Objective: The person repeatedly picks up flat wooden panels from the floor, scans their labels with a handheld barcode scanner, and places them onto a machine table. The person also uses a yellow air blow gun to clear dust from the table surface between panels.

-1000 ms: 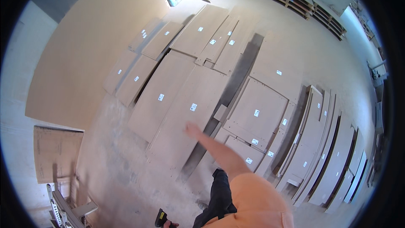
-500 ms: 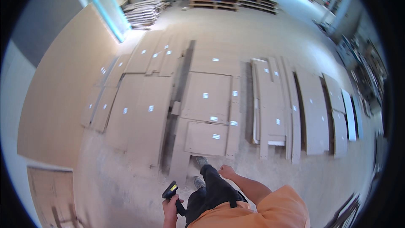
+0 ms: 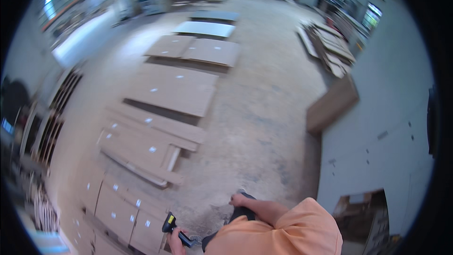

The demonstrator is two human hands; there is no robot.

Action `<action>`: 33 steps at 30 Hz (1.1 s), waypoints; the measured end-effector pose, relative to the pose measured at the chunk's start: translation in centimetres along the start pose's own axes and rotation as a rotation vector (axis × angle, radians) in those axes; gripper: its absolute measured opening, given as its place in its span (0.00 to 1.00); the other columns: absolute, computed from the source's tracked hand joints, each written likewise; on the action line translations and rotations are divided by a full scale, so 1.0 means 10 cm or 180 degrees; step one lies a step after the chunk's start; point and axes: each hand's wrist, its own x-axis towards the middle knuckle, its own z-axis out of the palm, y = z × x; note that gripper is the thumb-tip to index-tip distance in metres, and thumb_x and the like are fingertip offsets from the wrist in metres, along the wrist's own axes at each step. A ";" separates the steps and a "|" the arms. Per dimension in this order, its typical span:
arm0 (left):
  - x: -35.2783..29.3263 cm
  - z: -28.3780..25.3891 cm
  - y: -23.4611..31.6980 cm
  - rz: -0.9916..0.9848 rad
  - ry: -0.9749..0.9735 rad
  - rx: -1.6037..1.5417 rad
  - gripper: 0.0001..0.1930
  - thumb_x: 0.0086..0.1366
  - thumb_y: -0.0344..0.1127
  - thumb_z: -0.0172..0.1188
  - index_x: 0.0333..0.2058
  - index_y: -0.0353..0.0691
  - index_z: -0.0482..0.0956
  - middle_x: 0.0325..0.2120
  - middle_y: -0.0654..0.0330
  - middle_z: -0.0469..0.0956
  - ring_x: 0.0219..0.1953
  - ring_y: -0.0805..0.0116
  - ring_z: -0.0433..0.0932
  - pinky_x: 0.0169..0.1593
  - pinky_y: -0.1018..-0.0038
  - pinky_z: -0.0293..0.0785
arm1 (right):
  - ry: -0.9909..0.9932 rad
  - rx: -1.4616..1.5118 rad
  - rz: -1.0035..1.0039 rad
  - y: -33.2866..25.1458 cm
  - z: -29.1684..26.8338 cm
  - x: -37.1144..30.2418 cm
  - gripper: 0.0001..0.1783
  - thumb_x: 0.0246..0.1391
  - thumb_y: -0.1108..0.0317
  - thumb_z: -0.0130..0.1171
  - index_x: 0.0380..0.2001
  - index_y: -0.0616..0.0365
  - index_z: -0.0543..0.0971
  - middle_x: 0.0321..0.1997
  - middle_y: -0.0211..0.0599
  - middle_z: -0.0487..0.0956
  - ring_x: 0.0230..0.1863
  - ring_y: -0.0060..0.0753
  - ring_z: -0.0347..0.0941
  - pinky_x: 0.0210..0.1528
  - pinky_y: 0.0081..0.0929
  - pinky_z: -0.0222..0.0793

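Indoors, panels (image 3: 177, 89) across pale floor (image 3: 259, 118)

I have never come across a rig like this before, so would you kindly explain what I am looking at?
There is no robot here: a person in an orange shirt works with two bare hands. The view comes from a wide fisheye camera worn on the head and looking down, so straight edges bend near the dark rim. The left hand grips a black device with a yellow patch, perhaps a scanner. The right hand is near the person's leg; it is too blurred to tell its exact pose. On the floor, ahead and to the left, lie flat brown panels, many with small white labels.
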 end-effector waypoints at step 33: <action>-0.22 12.17 1.50 0.0461 -0.5014 0.3698 0.16 0.55 0.41 0.66 0.37 0.34 0.80 0.25 0.59 0.81 0.24 0.74 0.77 0.21 0.77 0.65 | 0.2122 0.4408 0.3122 4.17 -4.57 0.62 0.23 0.54 0.59 0.59 0.53 0.51 0.80 0.39 0.45 0.84 0.34 0.38 0.83 0.38 0.37 0.78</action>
